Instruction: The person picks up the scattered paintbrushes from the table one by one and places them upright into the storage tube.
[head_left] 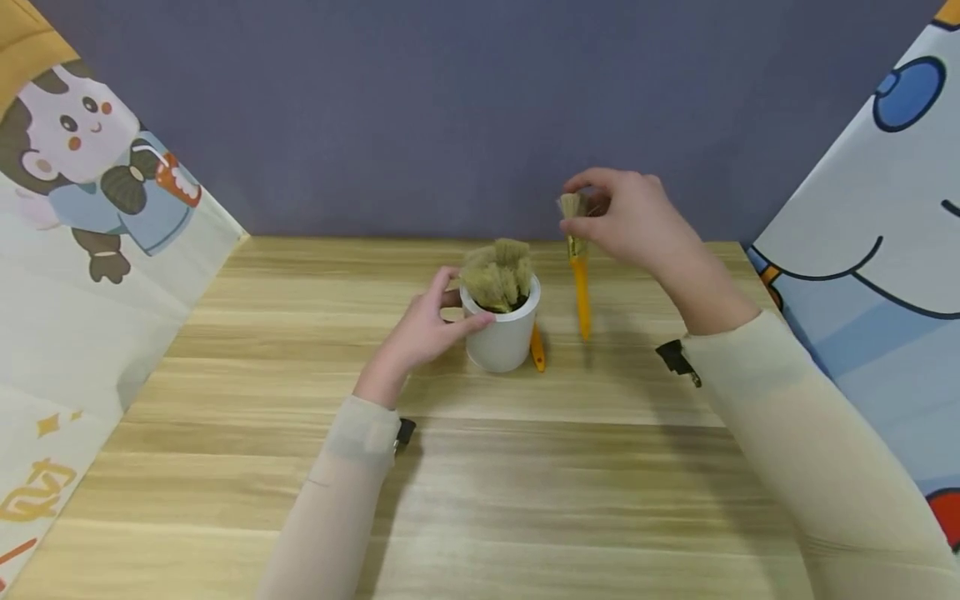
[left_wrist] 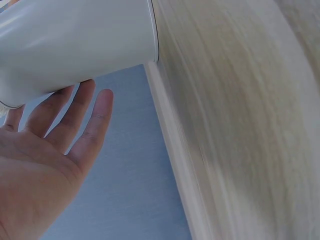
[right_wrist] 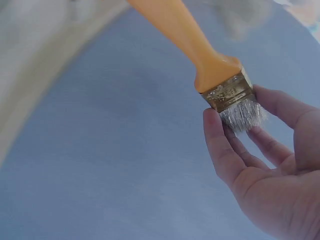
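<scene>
A white cup (head_left: pixel 501 343) stands upright on the wooden table, with several brush heads (head_left: pixel 495 279) showing bristles-up above its rim. My left hand (head_left: pixel 423 329) holds the cup from its left side, thumb at the front rim. In the left wrist view, fingers (left_wrist: pixel 95 122) lie along the cup's wall (left_wrist: pixel 75 45). To the right of the cup, my right hand (head_left: pixel 630 218) pinches a paintbrush (head_left: pixel 582 292) by its bristle end. Its orange handle points down. The right wrist view shows fingertips around the pale bristles (right_wrist: pixel 245 115) and metal band (right_wrist: pixel 231 93).
An orange brush handle (head_left: pixel 537 348) shows beside the cup's right side, partly hidden by it. Behind the table rises a dark grey-blue wall (head_left: pixel 420 108). Printed cartoon panels flank it at left (head_left: pixel 45 333) and right (head_left: pixel 840 225).
</scene>
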